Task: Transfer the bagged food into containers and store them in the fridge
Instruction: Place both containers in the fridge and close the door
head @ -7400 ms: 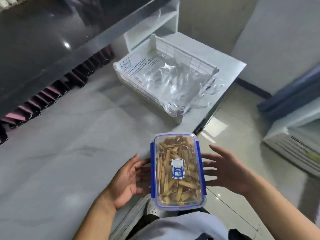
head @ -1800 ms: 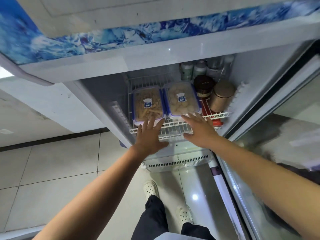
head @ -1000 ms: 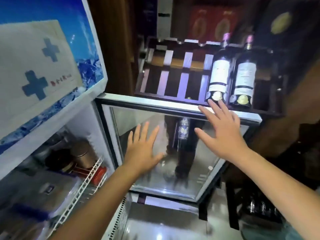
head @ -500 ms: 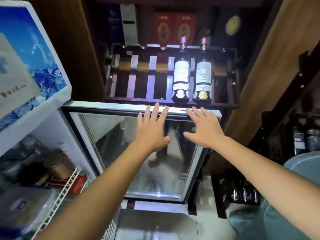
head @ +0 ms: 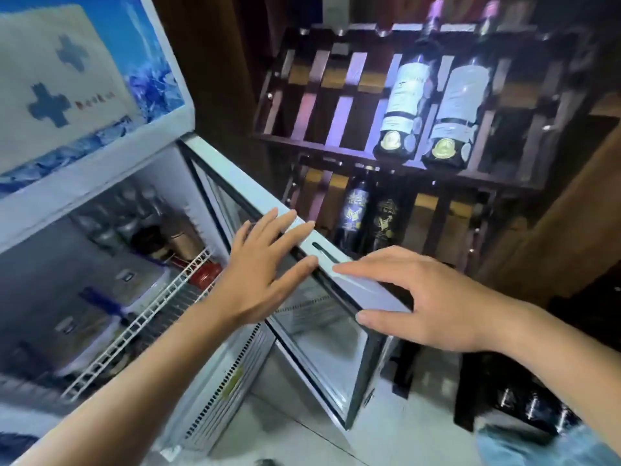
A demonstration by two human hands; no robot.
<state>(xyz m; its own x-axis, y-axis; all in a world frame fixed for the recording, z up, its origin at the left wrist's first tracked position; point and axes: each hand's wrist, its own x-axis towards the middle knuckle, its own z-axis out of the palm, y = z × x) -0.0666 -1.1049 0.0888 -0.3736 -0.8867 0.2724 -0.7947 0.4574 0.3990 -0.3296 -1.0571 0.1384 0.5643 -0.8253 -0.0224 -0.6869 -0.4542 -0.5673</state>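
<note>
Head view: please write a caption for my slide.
Left hand and right hand rest on the open glass fridge door; containers sit on the wire shelf.

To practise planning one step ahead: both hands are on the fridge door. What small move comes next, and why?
Probably swing the fridge door shut: the left hand and right hand rest on its top edge, it stands open, and the containers already sit on the wire shelf inside.

The left hand (head: 265, 270) and right hand (head: 426, 297) both rest with straight fingers on the free edge of the fridge's glass door (head: 322, 341), which stands ajar. Inside, two lidded containers (head: 141, 284) sit at the front edge of the wire shelf (head: 148, 317). A wine rack (head: 339, 105) stands beyond the door.
</note>
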